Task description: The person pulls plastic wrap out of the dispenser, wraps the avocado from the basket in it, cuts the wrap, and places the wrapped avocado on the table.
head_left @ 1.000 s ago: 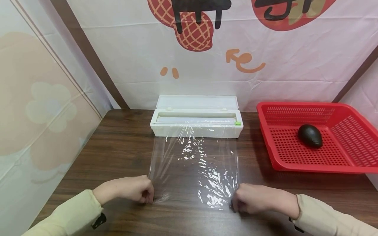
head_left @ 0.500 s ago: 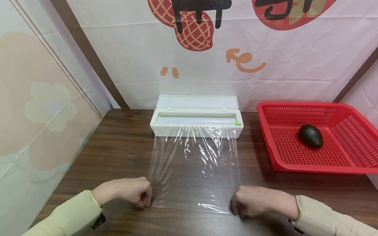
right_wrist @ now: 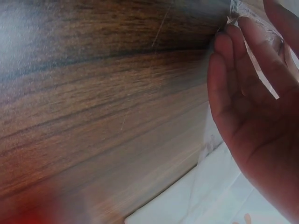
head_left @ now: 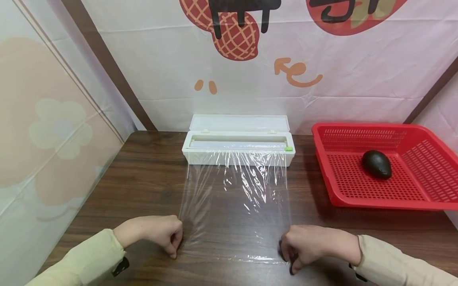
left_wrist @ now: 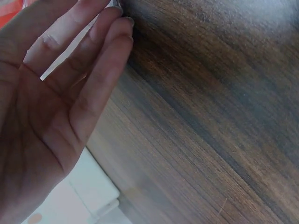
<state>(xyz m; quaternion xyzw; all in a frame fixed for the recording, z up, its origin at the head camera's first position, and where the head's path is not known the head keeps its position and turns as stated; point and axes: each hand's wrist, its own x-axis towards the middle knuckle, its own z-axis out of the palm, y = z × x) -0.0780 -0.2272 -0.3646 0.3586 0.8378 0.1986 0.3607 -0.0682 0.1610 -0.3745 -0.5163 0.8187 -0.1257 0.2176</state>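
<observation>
A sheet of clear plastic wrap (head_left: 232, 222) stretches over the table from a white dispenser box (head_left: 239, 158), its near edge drawn out between both hands. My left hand (head_left: 161, 232) pinches the near left corner, fingertips pointing down close to the tabletop. At the near right corner, my right hand (head_left: 307, 244) holds the film between thumb and fingers. Crumpled film (right_wrist: 236, 9) shows at the right fingertips in the right wrist view. The box's lid (head_left: 239, 123) is up, showing the roll inside, and a small green slider (head_left: 288, 149) sits at the right of its front bar.
On the right stands a red plastic basket (head_left: 330, 186) with a dark avocado (head_left: 377, 164) in it. Printed cloth (head_left: 157, 59) hangs behind and to the left of the brown wooden table (head_left: 143, 178).
Both hands have shifted slightly toward the person, bringing the near edge of the plastic wrap with them. Reflections on the film have changed. Box, basket and avocado stay put.
</observation>
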